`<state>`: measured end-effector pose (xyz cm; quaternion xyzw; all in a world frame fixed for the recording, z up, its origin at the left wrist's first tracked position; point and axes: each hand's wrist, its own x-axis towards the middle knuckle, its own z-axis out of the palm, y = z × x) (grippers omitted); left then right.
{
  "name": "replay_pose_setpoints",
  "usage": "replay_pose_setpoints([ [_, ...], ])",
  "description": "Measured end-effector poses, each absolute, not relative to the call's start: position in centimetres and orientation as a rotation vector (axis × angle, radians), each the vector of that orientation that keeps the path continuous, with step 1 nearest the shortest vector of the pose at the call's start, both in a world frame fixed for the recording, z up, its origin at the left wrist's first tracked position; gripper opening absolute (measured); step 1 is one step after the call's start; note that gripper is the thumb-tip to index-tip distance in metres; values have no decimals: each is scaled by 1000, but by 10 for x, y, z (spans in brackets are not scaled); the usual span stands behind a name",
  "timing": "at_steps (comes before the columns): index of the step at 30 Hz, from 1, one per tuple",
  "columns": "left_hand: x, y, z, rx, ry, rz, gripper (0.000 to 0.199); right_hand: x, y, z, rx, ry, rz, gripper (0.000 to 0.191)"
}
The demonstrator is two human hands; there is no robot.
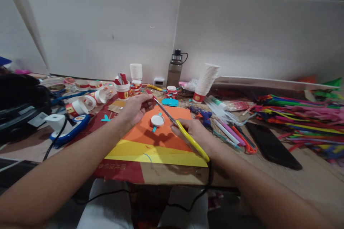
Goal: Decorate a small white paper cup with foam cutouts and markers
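Note:
My right hand (pixel 192 130) is wrapped round a pair of scissors with yellow handles (pixel 189 139). The metal blades point up and left, their tips close by my left hand (pixel 139 106). Between the fingertips of that left hand is a small red piece (pixel 149 92), perhaps paper; whether the blades touch it I cannot tell. Below the hands, a short cut-down paper cup (pixel 157 121) with teal tabs lies on orange paper (pixel 169 137). Yellow sheets (pixel 129 150) show under the orange one. Teal paper discs (pixel 170 102) lie just beyond.
At the back stand a stack of paper cups (pixel 206 82), a water bottle (pixel 175 69) and a cup with red strips (pixel 123 89). A glue gun (pixel 204 117), a black phone (pixel 272 145) and colourful pipe cleaners (pixel 295 114) lie right. Cut cups (pixel 77 108) and a blue-and-white device (pixel 70 130) sit left.

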<state>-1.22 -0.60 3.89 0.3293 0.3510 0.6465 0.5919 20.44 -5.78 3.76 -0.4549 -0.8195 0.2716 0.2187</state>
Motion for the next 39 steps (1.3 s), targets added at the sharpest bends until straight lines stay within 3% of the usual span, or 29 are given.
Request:
replay_pose_setpoints([
  [28, -12, -9, 36, 765, 864, 1504, 5, 206, -65, 46, -1280, -2282, 724, 28],
  [34, -24, 3, 33, 829, 936, 1506, 3, 213, -62, 54, -1308, -2407, 623, 35],
  [39, -32, 7, 33, 864, 942, 1452, 7, 216, -53, 56, -1631, -2322, 341, 27],
])
